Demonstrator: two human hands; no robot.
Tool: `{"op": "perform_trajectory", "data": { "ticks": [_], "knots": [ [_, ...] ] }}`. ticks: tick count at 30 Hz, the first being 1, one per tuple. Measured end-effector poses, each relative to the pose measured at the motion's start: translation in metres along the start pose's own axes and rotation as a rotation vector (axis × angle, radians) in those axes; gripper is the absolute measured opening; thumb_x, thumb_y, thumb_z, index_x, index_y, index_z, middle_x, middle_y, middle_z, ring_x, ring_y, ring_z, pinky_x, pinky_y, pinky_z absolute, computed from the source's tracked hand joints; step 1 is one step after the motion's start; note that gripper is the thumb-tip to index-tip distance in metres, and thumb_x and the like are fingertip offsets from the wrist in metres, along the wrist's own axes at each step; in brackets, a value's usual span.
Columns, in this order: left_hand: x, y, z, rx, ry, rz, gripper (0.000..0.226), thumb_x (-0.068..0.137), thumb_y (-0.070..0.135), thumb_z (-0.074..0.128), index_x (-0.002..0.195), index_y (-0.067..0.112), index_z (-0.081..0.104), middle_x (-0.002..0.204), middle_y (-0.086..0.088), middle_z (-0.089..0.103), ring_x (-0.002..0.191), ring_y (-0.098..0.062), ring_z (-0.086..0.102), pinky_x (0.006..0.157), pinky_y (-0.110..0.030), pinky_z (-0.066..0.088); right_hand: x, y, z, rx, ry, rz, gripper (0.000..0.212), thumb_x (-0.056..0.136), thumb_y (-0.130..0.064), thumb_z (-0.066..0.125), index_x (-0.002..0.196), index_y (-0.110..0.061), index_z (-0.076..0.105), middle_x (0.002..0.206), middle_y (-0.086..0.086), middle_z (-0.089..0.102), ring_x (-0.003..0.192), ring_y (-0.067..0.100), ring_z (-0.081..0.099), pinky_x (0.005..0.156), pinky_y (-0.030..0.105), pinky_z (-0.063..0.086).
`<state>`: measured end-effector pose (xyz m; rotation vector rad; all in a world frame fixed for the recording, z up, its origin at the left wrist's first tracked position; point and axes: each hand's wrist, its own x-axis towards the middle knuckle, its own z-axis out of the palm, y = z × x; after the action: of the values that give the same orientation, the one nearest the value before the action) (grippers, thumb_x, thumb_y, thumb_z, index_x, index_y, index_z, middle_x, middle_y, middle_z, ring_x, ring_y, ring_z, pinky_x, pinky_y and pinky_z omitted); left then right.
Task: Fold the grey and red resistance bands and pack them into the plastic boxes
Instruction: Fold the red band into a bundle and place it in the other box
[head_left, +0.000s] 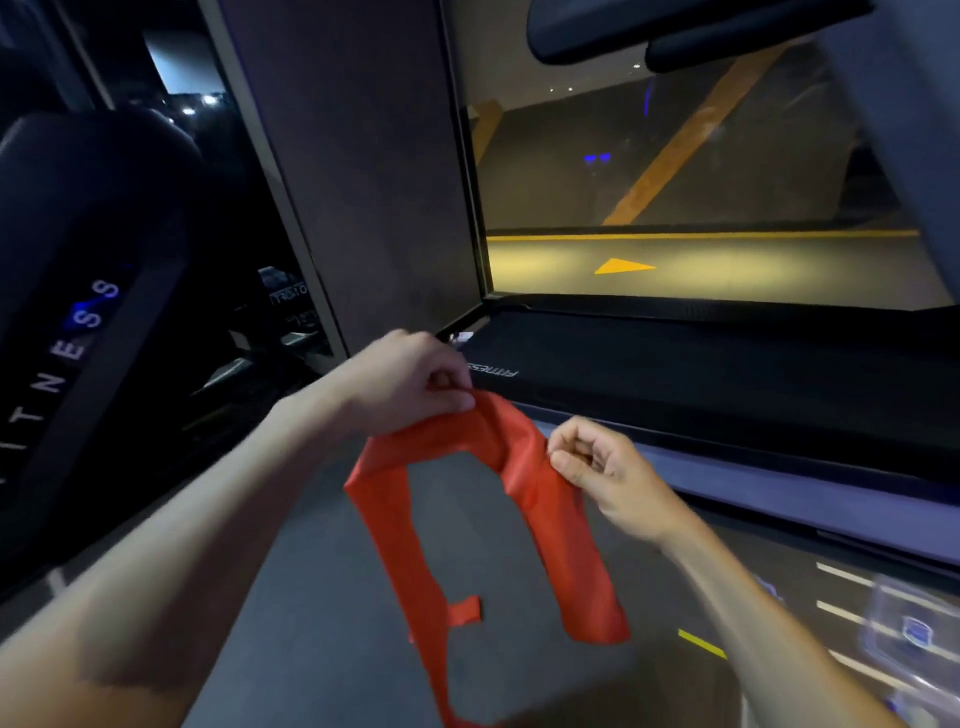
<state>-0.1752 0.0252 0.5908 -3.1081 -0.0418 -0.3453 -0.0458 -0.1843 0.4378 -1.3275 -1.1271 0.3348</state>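
The red resistance band (540, 519) hangs in the air in front of me, draped in an arch with both ends dangling toward the floor. My left hand (410, 379) pinches the top of the band between thumb and fingers. My right hand (602, 467) pinches the band a little lower on its right side. A clear plastic box (914, 629) lies blurred at the lower right, on a treadmill deck. No grey band is in view.
A black treadmill belt (727, 358) with a grey side rail (779, 483) runs across the right. A window (701, 182) looks out on a parking floor with yellow lines. A dark fitness machine (78, 312) stands at the left. Grey floor (311, 597) lies below the band.
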Motion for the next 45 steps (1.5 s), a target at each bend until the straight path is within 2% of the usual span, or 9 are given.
{"op": "perform_trajectory", "data": {
  "ticks": [4, 11, 14, 17, 20, 25, 35, 40, 45],
  "knots": [
    [-0.007, -0.014, 0.034, -0.101, -0.007, -0.031, 0.009, 0.089, 0.034, 0.077, 0.089, 0.025, 0.076, 0.080, 0.015, 0.066, 0.072, 0.002, 0.058, 0.069, -0.006, 0.038, -0.005, 0.012, -0.016, -0.104, -0.036, 0.055, 0.008, 0.100, -0.010, 0.061, 0.093, -0.013, 0.061, 0.083, -0.011, 0.058, 0.078, 0.004, 0.051, 0.074, 0.018, 0.042],
    [-0.020, -0.015, 0.089, -0.285, -0.036, -0.085, 0.008, 0.090, 0.032, 0.075, 0.083, 0.030, 0.072, 0.075, 0.020, 0.064, 0.071, 0.009, 0.057, 0.068, -0.005, 0.035, -0.009, 0.031, -0.032, -0.245, -0.102, 0.127, 0.007, 0.101, -0.008, 0.061, 0.095, -0.012, 0.062, 0.081, -0.012, 0.059, 0.076, 0.001, 0.051, 0.073, 0.018, 0.042],
    [-0.020, -0.007, 0.107, -0.335, -0.022, -0.107, 0.008, 0.092, 0.032, 0.073, 0.084, 0.032, 0.072, 0.074, 0.021, 0.064, 0.074, 0.013, 0.058, 0.067, -0.003, 0.036, -0.016, 0.045, -0.035, -0.280, -0.142, 0.176, 0.009, 0.100, -0.011, 0.061, 0.094, -0.017, 0.063, 0.087, -0.004, 0.062, 0.081, 0.009, 0.054, 0.078, 0.027, 0.044],
    [-0.016, -0.001, 0.123, -0.349, -0.009, -0.113, 0.006, 0.091, 0.033, 0.071, 0.091, 0.028, 0.075, 0.084, 0.016, 0.072, 0.080, 0.004, 0.062, 0.071, -0.005, 0.039, -0.023, 0.059, -0.035, -0.287, -0.177, 0.238, 0.011, 0.100, -0.006, 0.060, 0.093, -0.013, 0.062, 0.101, 0.005, 0.069, 0.088, 0.016, 0.062, 0.084, 0.028, 0.048],
    [-0.010, 0.000, 0.135, -0.320, -0.063, -0.134, 0.008, 0.089, 0.032, 0.071, 0.090, 0.026, 0.076, 0.086, 0.012, 0.073, 0.085, -0.006, 0.064, 0.080, -0.023, 0.048, -0.024, 0.066, -0.044, -0.256, -0.148, 0.272, 0.007, 0.102, -0.003, 0.058, 0.095, -0.003, 0.060, 0.115, 0.005, 0.072, 0.104, 0.018, 0.068, 0.092, 0.024, 0.049],
    [-0.006, -0.010, 0.149, -0.253, -0.178, -0.186, 0.014, 0.089, 0.030, 0.069, 0.080, 0.019, 0.071, 0.071, 0.007, 0.063, 0.074, -0.014, 0.057, 0.075, -0.029, 0.045, -0.028, 0.072, -0.062, -0.216, -0.092, 0.290, 0.007, 0.102, -0.007, 0.057, 0.096, -0.008, 0.060, 0.085, 0.003, 0.065, 0.084, 0.013, 0.058, 0.084, 0.032, 0.044],
    [-0.017, -0.023, 0.160, -0.301, -0.319, -0.243, 0.020, 0.090, 0.035, 0.072, 0.072, 0.030, 0.064, 0.075, 0.009, 0.068, 0.074, -0.007, 0.061, 0.073, -0.024, 0.044, -0.026, 0.064, -0.058, -0.199, -0.103, 0.259, 0.007, 0.103, -0.013, 0.057, 0.099, -0.008, 0.060, 0.080, 0.002, 0.061, 0.078, 0.013, 0.056, 0.079, 0.030, 0.044],
    [-0.021, -0.019, 0.162, -0.562, -0.338, -0.261, 0.016, 0.091, 0.031, 0.075, 0.075, 0.030, 0.072, 0.077, 0.011, 0.074, 0.072, 0.000, 0.066, 0.075, -0.022, 0.052, -0.022, 0.058, -0.034, -0.207, -0.122, 0.208, 0.006, 0.100, -0.026, 0.058, 0.096, -0.022, 0.060, 0.074, -0.003, 0.060, 0.070, 0.014, 0.054, 0.069, 0.032, 0.044],
    [-0.019, -0.005, 0.164, -0.920, -0.365, -0.212, 0.011, 0.094, 0.017, 0.073, 0.083, 0.016, 0.077, 0.084, 0.000, 0.077, 0.076, -0.006, 0.066, 0.079, -0.024, 0.053, -0.020, 0.054, -0.012, -0.165, -0.122, 0.155, 0.009, 0.101, -0.020, 0.057, 0.096, -0.013, 0.059, 0.072, -0.009, 0.055, 0.067, 0.009, 0.048, 0.064, 0.026, 0.040]
  ]
}}
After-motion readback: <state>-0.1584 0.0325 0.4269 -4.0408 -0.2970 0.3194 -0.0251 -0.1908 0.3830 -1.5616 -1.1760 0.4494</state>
